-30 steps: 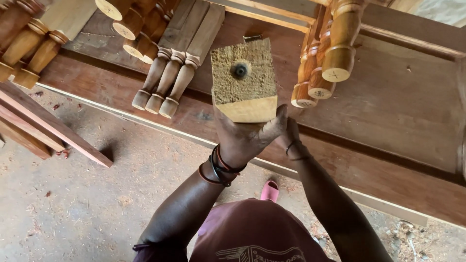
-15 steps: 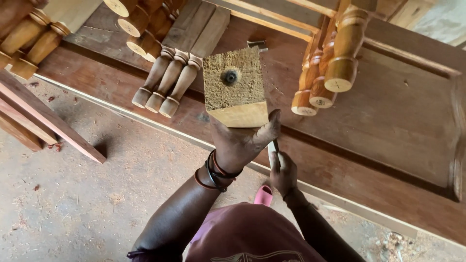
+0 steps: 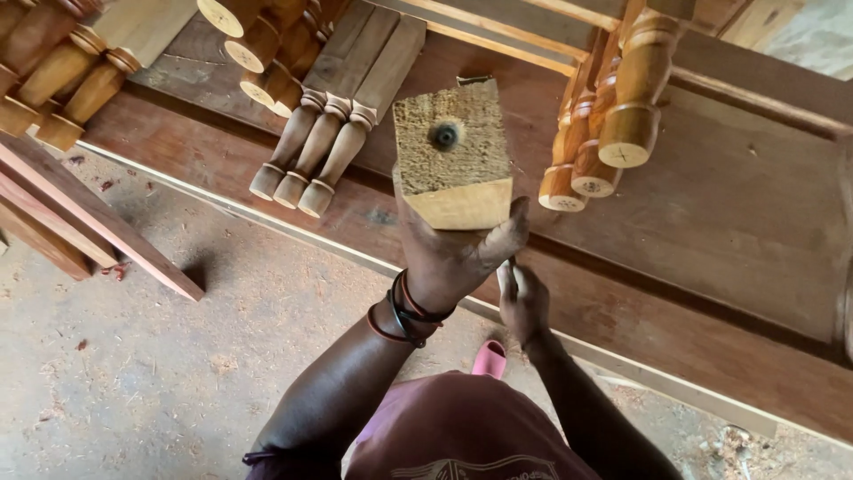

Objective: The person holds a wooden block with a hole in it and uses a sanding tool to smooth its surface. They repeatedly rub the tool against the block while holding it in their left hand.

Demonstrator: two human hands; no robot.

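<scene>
The left hand grips a square wooden block from below, fingers wrapped around its near end, sawn face with a dark centre hole tilted up toward the camera. Just below that grip, the right hand pinches something thin, perhaps a pencil; it's too small to be sure. The risk: the block is heavy above the grip and held by one end, so a loosened wrist could tip it onto the turned legs beside it or down onto the pink sandal underneath.
</scene>
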